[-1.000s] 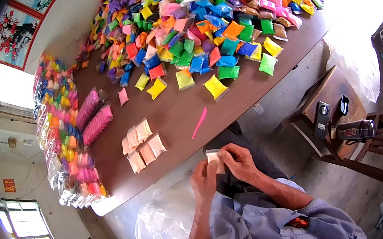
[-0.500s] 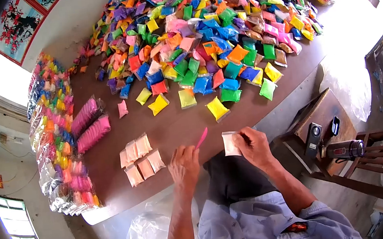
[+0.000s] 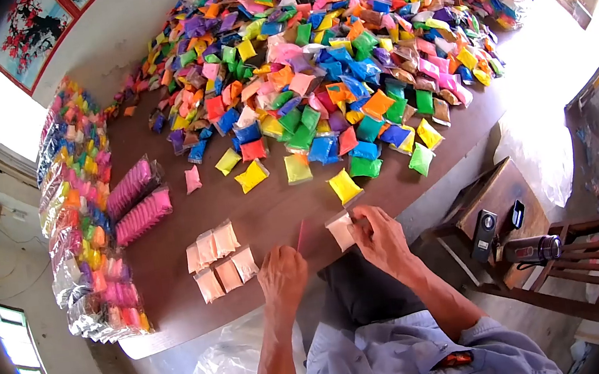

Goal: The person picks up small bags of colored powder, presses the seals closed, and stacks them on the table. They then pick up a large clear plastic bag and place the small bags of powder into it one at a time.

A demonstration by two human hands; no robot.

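My left hand [image 3: 282,273] is closed near the table's front edge, with a thin pink tool [image 3: 301,236] sticking up from its fingers. To its right, my right hand [image 3: 380,237] pinches the right side of a small clear packet [image 3: 340,232] with pale peach contents. Left of my left hand, several similar peach packets [image 3: 205,249] lie in two rows on the brown table [image 3: 171,240]. A yellow packet [image 3: 345,186] lies just beyond my right hand.
A large heap of multicoloured packets [image 3: 293,75] covers the table's far side. Two rows of pink packets [image 3: 143,216] and stacked bagged packets [image 3: 96,234] are at the left. A wooden stool [image 3: 505,214] at the right holds a flask [image 3: 531,250] and a black device [image 3: 485,234].
My right hand has moved slightly left with the peach packet, which is now tilted. My left hand has shifted a little left and nearer my body, and the pink tool stands more upright.
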